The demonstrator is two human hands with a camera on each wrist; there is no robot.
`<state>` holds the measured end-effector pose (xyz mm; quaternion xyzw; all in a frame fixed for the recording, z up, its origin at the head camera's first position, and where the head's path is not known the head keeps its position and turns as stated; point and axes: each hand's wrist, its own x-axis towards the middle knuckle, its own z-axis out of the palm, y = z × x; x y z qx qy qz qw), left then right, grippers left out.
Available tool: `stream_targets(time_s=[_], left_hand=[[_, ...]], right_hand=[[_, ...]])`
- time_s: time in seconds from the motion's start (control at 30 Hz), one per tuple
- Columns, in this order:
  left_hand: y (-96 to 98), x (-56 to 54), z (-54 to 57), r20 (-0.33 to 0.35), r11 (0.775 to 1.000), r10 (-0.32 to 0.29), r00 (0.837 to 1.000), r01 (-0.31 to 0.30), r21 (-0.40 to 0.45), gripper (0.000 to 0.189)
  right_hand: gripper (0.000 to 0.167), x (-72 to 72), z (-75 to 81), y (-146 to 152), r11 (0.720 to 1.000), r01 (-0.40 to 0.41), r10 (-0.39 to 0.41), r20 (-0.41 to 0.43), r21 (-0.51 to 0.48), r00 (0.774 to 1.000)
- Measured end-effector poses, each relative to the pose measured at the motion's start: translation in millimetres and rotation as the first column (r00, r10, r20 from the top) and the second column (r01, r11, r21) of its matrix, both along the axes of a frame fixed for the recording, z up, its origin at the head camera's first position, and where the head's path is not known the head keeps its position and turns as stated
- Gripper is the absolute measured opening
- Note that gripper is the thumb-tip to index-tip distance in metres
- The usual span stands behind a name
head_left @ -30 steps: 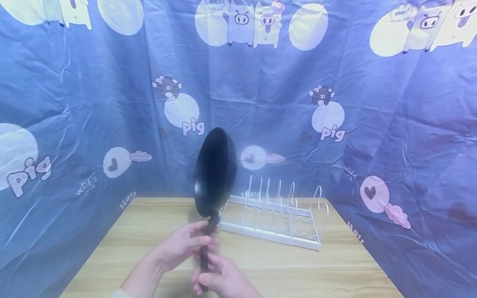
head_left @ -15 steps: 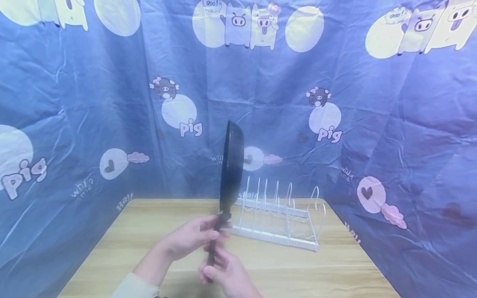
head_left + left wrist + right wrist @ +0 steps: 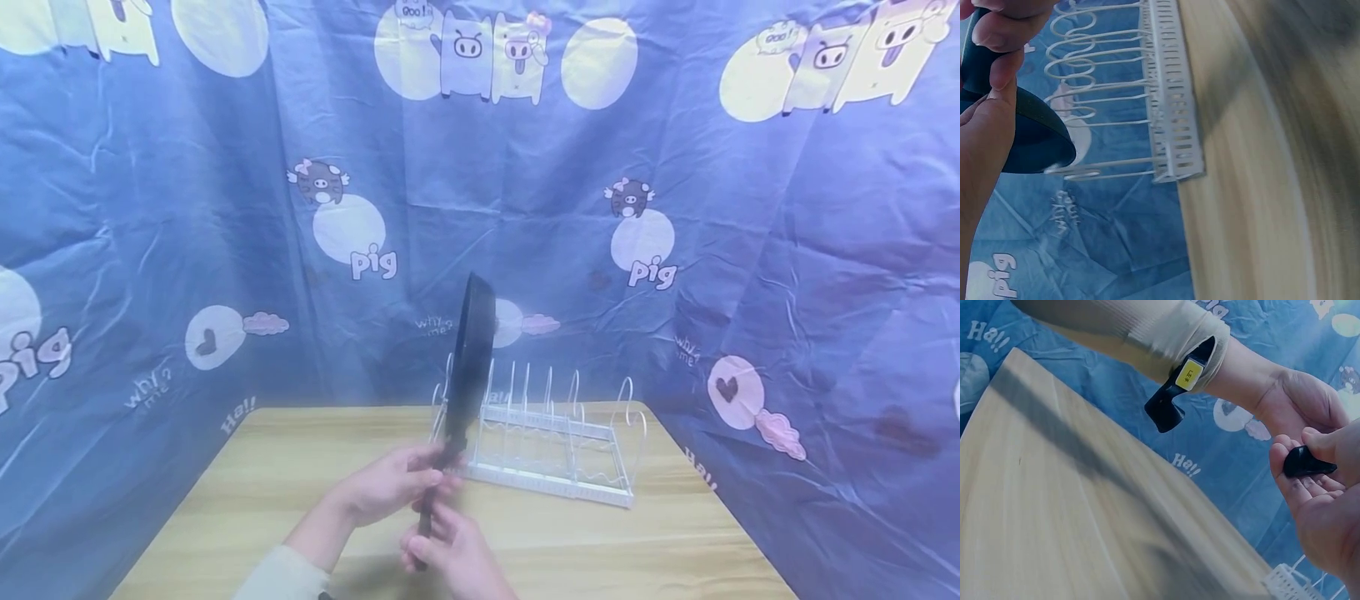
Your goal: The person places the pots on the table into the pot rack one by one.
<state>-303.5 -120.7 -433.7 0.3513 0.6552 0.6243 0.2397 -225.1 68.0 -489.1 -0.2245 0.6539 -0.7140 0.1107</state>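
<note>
A black frying pan (image 3: 471, 358) stands on edge in the air, handle down, its side turned to the head camera. My left hand (image 3: 393, 483) grips the handle close below the pan's body. Lower down, my right hand (image 3: 456, 548) holds the handle's end between thumb and fingers. In the right wrist view the rounded handle tip (image 3: 1304, 464) pokes out of that hand. The pan overlaps the left end of a white wire rack (image 3: 543, 486) in the head view. From the left wrist, the pan's bowl (image 3: 1044, 140) appears beside the rack's wire loops.
The rack rests on a wooden table (image 3: 622, 550), its upright dividers spaced along two slotted rails. Blue cloth (image 3: 420, 167) with pig prints hangs behind and at both sides. A black wrist mount (image 3: 1166, 412) with a yellow label sits on the left sleeve.
The pan has turned from showing its dark inside to nearly edge-on. It has shifted right to overlap the rack's left end, rising slightly, then dropping. Both hands keep their hold on the handle.
</note>
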Motion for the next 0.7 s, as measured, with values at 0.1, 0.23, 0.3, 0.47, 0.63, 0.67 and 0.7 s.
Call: stream_targets(time_s=[0.1, 0.23, 0.3, 0.47, 0.63, 0.67, 0.7], left_hand=[[-1.5, -4.3, -7.9, 0.022, 1.000, 0.000, 1.000, 0.000, 0.002, 0.062], [-4.4, -6.9, -16.8, 0.055, 1.000, 0.004, 0.998, -0.004, 0.006, 0.063], [-6.1, -6.8, -21.3, 0.074, 1.000, 0.013, 0.997, -0.013, 0.003, 0.065], [-7.4, -8.7, -32.2, 0.127, 0.999, 0.051, 0.991, -0.051, -0.005, 0.075], [-5.6, -14.7, -43.0, 0.157, 0.998, 0.065, 0.985, -0.066, 0.004, 0.073], [-5.4, -15.9, -44.8, 0.156, 0.998, 0.064, 0.986, -0.065, 0.005, 0.070], [-5.2, -16.9, -46.4, 0.157, 0.998, 0.062, 0.986, -0.064, 0.008, 0.068]], right_hand=[[0.062, -3.7, -5.9, -2, 1.000, -0.007, 0.008, 0.024, -0.015, 1.000], [0.062, -7.7, -13.7, -4, 1.000, -0.020, 0.021, 0.017, -0.017, 1.000], [0.063, -8.7, -17.8, -6, 0.999, -0.032, 0.032, 0.008, -0.016, 0.999], [0.067, -12.6, -26.9, -8, 0.997, -0.066, 0.067, 0.024, -0.036, 0.997], [0.068, -16.5, -31.5, -7, 0.995, -0.077, 0.082, 0.071, -0.067, 0.994], [0.068, -16.7, -31.6, -7, 0.995, -0.076, 0.081, 0.077, -0.073, 0.994], [0.068, -17.2, -31.7, -7, 0.994, -0.080, 0.087, 0.090, -0.080, 0.992]])
